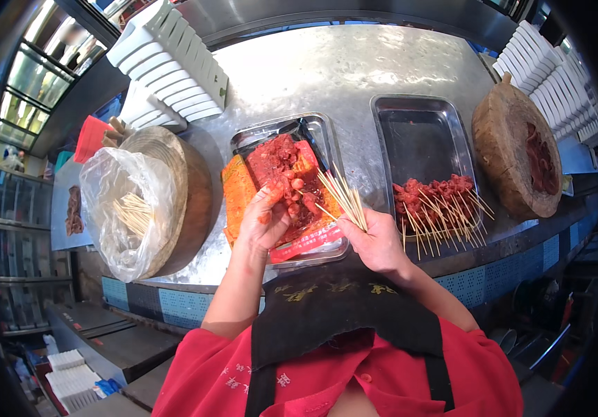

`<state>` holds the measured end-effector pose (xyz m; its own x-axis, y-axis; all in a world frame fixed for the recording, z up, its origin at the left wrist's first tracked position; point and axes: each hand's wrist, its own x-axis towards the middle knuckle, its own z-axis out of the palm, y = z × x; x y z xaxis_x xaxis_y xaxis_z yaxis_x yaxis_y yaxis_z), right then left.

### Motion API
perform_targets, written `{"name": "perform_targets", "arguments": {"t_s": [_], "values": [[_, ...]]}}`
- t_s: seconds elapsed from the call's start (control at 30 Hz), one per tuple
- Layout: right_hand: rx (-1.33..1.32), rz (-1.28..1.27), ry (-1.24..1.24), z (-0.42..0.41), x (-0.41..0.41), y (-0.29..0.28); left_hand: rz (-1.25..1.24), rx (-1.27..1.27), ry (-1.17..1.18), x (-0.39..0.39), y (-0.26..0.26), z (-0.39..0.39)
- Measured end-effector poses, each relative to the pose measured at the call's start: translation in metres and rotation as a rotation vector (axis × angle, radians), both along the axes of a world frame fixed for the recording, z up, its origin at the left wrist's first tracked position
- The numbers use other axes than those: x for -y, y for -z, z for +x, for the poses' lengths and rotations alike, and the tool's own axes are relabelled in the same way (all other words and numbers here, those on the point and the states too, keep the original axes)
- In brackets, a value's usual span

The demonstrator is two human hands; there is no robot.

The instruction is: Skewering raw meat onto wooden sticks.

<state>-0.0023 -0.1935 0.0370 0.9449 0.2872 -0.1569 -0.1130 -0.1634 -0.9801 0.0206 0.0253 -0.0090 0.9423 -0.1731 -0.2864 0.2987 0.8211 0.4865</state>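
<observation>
My right hand (377, 242) grips a fanned bundle of bamboo skewers (348, 200). One skewer slants out of the bundle towards my left hand, with a small piece of red meat (309, 202) threaded near its tip. My left hand (267, 216), its fingers curled and stained red, is beside that tip; whether it holds anything is unclear. Beneath both hands, red marinated meat (278, 154) lies on an opened printed plastic bag (239, 182) in a metal tray (332, 140). A second metal tray (418, 130), to the right, holds several meat skewers (437, 195), their sticks over its front rim.
On the left, a clear plastic bag of skewers (134, 213) rests against a round wooden block (194, 193). Another wooden block (502, 151) at right bears dark meat strips (541, 159). White stacked containers (173, 62) stand at the back left; more white containers (544, 78) stand back right.
</observation>
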Motion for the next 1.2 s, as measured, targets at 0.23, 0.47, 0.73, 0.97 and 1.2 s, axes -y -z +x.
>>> {"name": "perform_targets", "arguments": {"t_s": [0.23, 0.47, 0.73, 0.97, 1.2], "values": [[0.054, -0.013, -0.025, -0.001, -0.005, -0.003, 0.043, 0.09, 0.096, 0.0, 0.004, -0.005], [0.056, -0.11, -0.005, -0.005, -0.009, 0.003, 0.087, 0.001, -0.056, 0.022, -0.009, -0.019], [0.035, -0.018, 0.054, -0.002, -0.014, 0.008, 0.082, 0.066, -0.056, 0.034, 0.005, -0.022], [0.055, -0.036, 0.006, 0.003, -0.004, 0.006, 0.082, 0.083, -0.082, 0.016, -0.002, -0.01], [0.133, -0.1, 0.196, 0.013, 0.04, -0.001, 0.344, 0.082, -0.096, 0.026, -0.002, 0.006]]}}
